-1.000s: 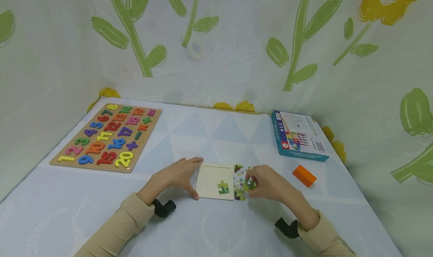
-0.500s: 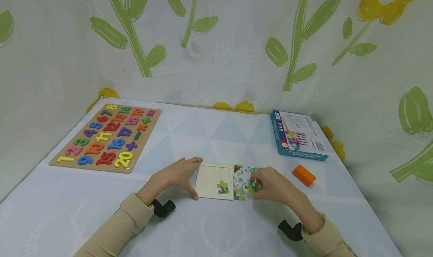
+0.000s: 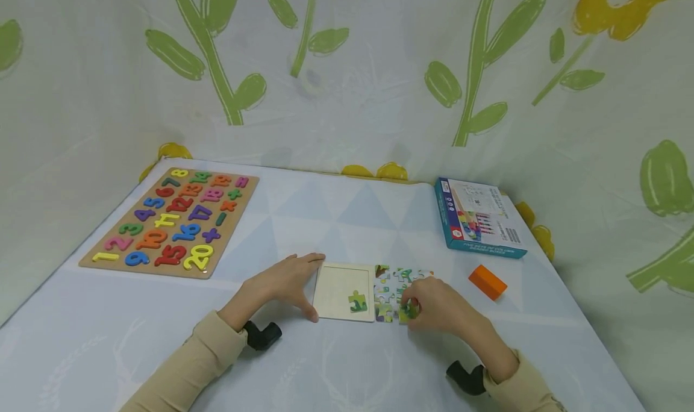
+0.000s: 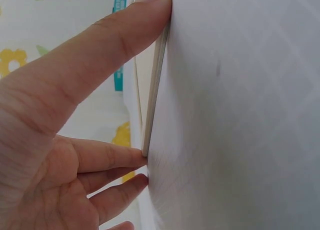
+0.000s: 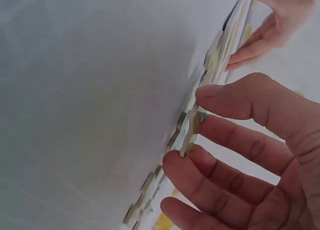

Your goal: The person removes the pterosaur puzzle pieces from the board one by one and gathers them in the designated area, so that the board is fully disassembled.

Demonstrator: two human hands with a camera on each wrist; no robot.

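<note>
My left hand point(image 3: 280, 284) holds a shallow wooden puzzle tray point(image 3: 332, 285) at its left side, thumb at the near corner and fingertips at the far corner. Inside the tray, toward the lower right, lies one green jigsaw piece point(image 3: 357, 302). Several picture jigsaw pieces point(image 3: 383, 291) lie in columns right of the tray, the farther ones partly covered by my right hand point(image 3: 441, 305). Between thumb and fingertips, that hand pinches a green jigsaw piece point(image 3: 409, 311) at the near end of the pieces. In the right wrist view, the pinched piece point(image 5: 188, 136) appears edge-on.
At the back left lies a number board point(image 3: 181, 219) with colourful numerals and signs. An orange block point(image 3: 488, 282) sits right of my right hand, with a teal-sided box point(image 3: 482, 216) behind it. Fabric with printed flowers hangs beyond the table point(image 3: 303, 364).
My right hand has moved right and slightly nearer with the green piece, uncovering more of the pieces beside the tray. The left hand and tray stay in place.
</note>
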